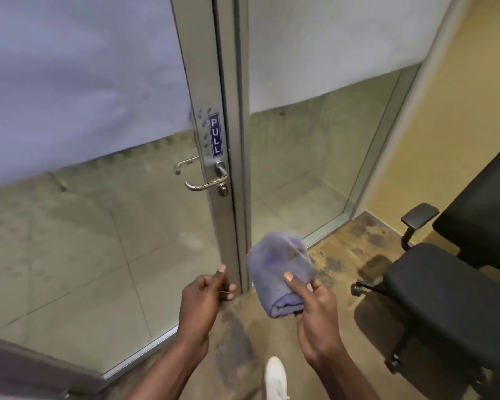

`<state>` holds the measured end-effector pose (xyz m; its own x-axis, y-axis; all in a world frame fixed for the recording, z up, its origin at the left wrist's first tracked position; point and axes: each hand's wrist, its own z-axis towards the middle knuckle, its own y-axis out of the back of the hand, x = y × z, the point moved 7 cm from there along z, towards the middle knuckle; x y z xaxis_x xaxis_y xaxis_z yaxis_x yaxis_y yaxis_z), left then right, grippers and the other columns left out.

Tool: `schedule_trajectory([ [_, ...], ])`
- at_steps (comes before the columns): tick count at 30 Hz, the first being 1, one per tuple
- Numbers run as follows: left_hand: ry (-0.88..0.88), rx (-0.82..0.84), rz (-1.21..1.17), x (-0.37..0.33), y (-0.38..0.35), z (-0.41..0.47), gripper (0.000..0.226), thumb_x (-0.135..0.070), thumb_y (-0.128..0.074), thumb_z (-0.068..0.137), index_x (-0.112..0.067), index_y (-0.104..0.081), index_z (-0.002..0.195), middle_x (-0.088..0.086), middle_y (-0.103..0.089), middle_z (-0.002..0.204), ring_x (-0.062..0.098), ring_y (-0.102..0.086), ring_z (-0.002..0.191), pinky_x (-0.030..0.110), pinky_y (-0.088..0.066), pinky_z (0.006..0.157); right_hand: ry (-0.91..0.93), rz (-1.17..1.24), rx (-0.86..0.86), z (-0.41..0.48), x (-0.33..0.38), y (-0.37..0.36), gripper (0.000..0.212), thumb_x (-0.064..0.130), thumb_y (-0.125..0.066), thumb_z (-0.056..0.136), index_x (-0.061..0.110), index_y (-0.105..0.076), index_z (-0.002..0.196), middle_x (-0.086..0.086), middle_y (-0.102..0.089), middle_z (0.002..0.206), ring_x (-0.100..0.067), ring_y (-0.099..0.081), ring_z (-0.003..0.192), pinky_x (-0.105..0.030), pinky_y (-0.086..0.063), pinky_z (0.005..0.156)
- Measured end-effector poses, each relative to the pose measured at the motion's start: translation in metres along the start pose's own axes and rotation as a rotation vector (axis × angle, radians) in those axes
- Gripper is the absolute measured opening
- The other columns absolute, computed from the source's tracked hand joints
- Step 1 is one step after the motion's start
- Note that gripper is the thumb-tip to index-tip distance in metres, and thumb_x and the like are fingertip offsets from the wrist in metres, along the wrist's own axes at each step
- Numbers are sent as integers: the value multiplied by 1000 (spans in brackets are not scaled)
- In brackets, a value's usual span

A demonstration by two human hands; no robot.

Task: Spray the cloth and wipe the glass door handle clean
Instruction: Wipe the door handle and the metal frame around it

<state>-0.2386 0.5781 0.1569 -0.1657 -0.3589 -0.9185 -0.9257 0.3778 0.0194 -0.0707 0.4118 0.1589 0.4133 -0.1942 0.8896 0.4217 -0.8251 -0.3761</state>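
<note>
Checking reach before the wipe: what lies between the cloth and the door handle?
In the head view, only the metal door frame spans the stretch from the cloth, held in the right hand, up to the door handle.

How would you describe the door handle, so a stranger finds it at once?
Find the grey metal frame of the glass door and its blue PULL sticker. Directly below sits the shiny silver lever door handle, pointing left; just under it sits a small round keyhole.
</note>
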Motion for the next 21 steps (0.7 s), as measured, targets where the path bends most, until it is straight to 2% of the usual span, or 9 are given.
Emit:
schedule_trajectory([
  [1,-71,-30,49,-14,6,13,44,-39,-74,109,5,-77,101,12,-88,89,18,-79,74,37,-55,80,63,-52,-8,17,9,-8,46,27,-96,74,13,-81,115,-21,-83,109,-32,-80,91,-41,-67,80],
  [3,-210,-102,183,-44,18,40,37,-40,-78,106,-6,-80,93,1,-87,89,16,-82,88,40,-58,90,179,-159,-9,52,25,-24,29,12,-88,86,17,-80,114,-5,-85,109,-20,-81,95,-25,-65,78],
  [5,-339,-205,305,-73,29,64,29,-40,-82,103,-17,-78,86,-8,-84,89,-1,-77,90,39,-57,89,267,-249,14,88,40,-45,19,10,-86,90,18,-78,106,9,-84,97,-5,-78,82,-16,-59,69],
  [7,-474,-298,404,-103,36,85,23,-39,-85,100,-22,-77,87,-15,-81,90,-12,-71,89,34,-52,87,341,-343,28,123,51,-66,14,18,-86,92,21,-76,101,12,-80,89,-2,-71,75,-17,-56,68],
  [8,-545,-345,453,-119,38,93,19,-39,-86,100,-24,-78,91,-15,-81,94,-10,-70,92,36,-52,90,364,-387,19,140,56,-76,15,24,-86,91,22,-76,103,11,-79,91,-5,-70,80,-22,-57,72],
  [12,-855,-519,674,-173,36,124,31,-41,-81,97,-12,-78,108,5,-80,130,33,-72,122,54,-54,106,373,-395,-12,203,65,-113,28,38,-84,87,29,-75,111,6,-81,104,-19,-76,99,-48,-65,90],
  [16,-1051,-620,814,-208,31,157,48,-40,-76,98,-1,-75,125,21,-62,164,45,-51,160,55,-43,123,402,-265,-28,248,80,-157,37,43,-86,83,29,-70,113,8,-79,108,-22,-77,102,-60,-64,93],
  [18,-1110,-655,874,-218,31,169,51,-35,-77,99,2,-72,134,22,-48,177,44,-37,171,48,-35,131,435,-182,-29,259,90,-183,45,43,-87,82,26,-68,118,11,-79,110,-18,-78,103,-55,-66,91],
  [21,-1204,-677,946,-220,27,187,63,-31,-77,101,7,-63,149,26,-30,185,46,-22,176,47,-24,140,546,-124,-3,267,104,-225,49,38,-89,83,29,-65,125,20,-76,118,-6,-75,112,-28,-64,92],
])
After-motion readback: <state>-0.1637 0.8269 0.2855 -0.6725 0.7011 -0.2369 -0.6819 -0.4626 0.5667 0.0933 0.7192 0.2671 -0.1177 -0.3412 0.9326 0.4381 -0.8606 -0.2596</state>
